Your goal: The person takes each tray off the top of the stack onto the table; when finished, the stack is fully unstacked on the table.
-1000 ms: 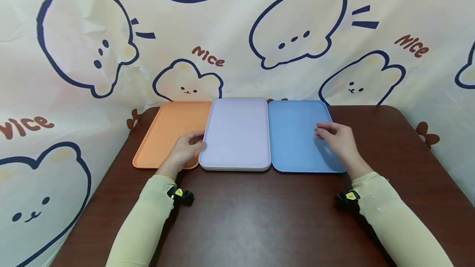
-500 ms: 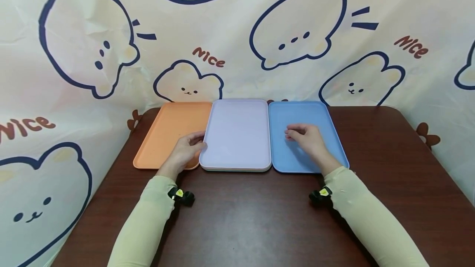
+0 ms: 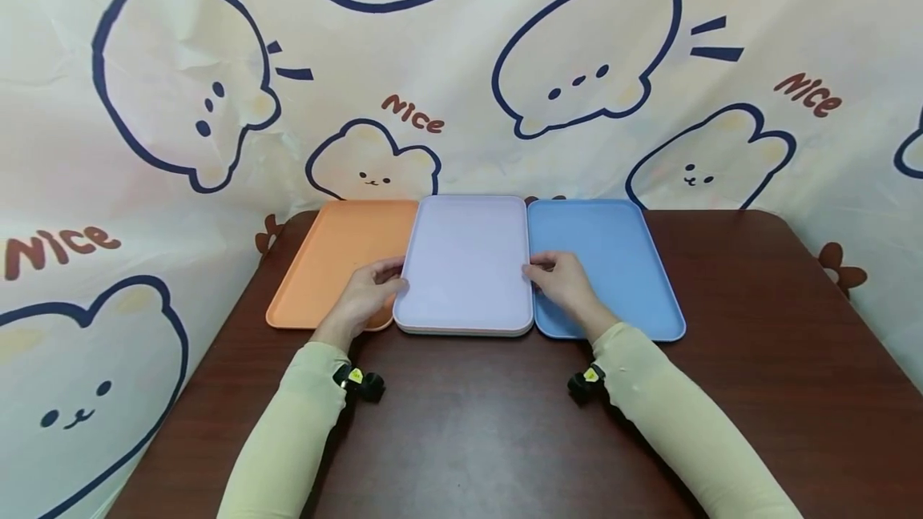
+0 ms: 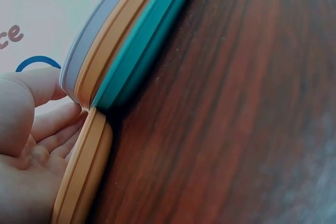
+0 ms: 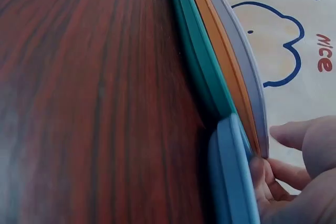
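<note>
A lavender tray (image 3: 469, 263) tops a stack in the middle of the table. Below it the wrist views show an orange tray (image 4: 98, 51) and a green tray (image 4: 134, 51) at the bottom. My left hand (image 3: 364, 295) pinches the stack's left edge, thumb at the lavender rim and fingertips lower by the orange tray's edge. On the opposite side my right hand (image 3: 566, 287) grips the right edge the same way, its thumb (image 5: 291, 134) close against the lavender rim. Parts of the fingers are hidden behind the trays.
Another orange tray (image 3: 324, 263) lies flat against the stack's left side, under my left hand. A blue tray (image 3: 620, 263) lies against its right side, under my right hand. Dark wooden table (image 3: 461, 423) stretches in front; a printed cloth (image 3: 562, 22) hangs behind.
My right hand has moved left across the blue tray to the stack's right edge and taken hold there. My left hand has stayed at the left edge.
</note>
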Demonstrator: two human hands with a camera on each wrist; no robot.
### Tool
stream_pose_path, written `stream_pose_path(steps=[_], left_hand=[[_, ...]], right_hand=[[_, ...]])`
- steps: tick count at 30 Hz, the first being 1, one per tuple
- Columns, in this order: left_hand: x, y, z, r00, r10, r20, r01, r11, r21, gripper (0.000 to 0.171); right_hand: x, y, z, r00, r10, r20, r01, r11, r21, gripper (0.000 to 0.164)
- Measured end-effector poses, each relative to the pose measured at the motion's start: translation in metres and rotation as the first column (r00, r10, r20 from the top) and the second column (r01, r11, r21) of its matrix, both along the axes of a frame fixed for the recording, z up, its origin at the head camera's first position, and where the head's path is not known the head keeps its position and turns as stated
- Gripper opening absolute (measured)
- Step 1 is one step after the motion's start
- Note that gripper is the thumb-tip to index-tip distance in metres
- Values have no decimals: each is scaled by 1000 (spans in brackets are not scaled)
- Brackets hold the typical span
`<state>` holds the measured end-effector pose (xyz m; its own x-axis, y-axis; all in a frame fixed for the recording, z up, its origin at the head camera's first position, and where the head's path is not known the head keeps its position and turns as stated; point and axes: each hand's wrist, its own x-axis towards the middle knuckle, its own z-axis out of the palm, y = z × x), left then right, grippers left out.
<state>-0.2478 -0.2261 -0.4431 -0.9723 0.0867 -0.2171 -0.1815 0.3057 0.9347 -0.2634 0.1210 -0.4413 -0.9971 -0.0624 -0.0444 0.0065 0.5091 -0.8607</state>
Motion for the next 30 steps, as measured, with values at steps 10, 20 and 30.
stream_pose_path(steps=[10, 20, 30], left_hand=[[1, -1, -2, 1000, 2, 1, -2, 1000, -3, 59], [0, -2, -1, 997, -26, -66, 26, 1000, 8, 52], [2, -2, -3, 998, -40, -58, 42, 999, 31, 57]], right_hand=[[1, -11, 3, 996, -88, -31, 91, 990, 111, 28], [4, -10, 13, 974, -224, -28, 222, 973, -71, 34], [12, -17, 16, 922, -376, 93, 378, 822, -426, 37]])
